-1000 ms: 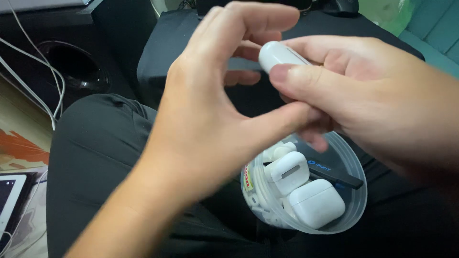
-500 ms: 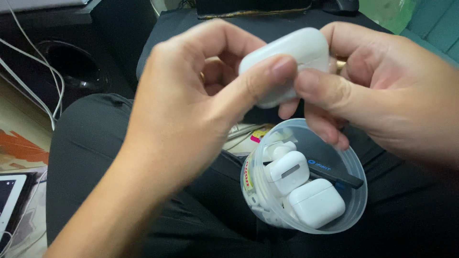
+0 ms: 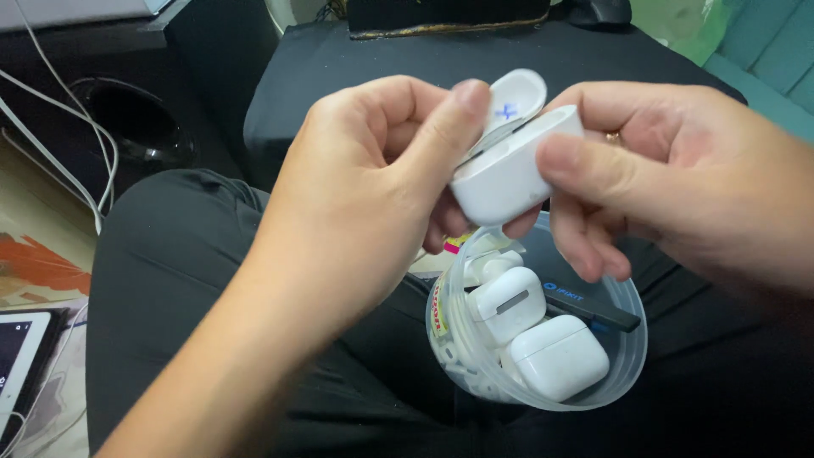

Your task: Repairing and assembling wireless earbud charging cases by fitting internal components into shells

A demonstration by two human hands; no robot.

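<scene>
Presently: white earbud case (image 3: 509, 174), lid up, gripped betw. left hand (image 3: 373, 195) thumb and right hand (image 3: 678, 187) fingers, held over clear tub (image 3: 632, 356) w/ more cases.

White cables (image 3: 51, 127) trail at left; a tablet (image 3: 21, 356) lies below.

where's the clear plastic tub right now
In the head view, the clear plastic tub sits low and right of centre on the person's lap, directly below the white earbud case held by both hands.
</scene>
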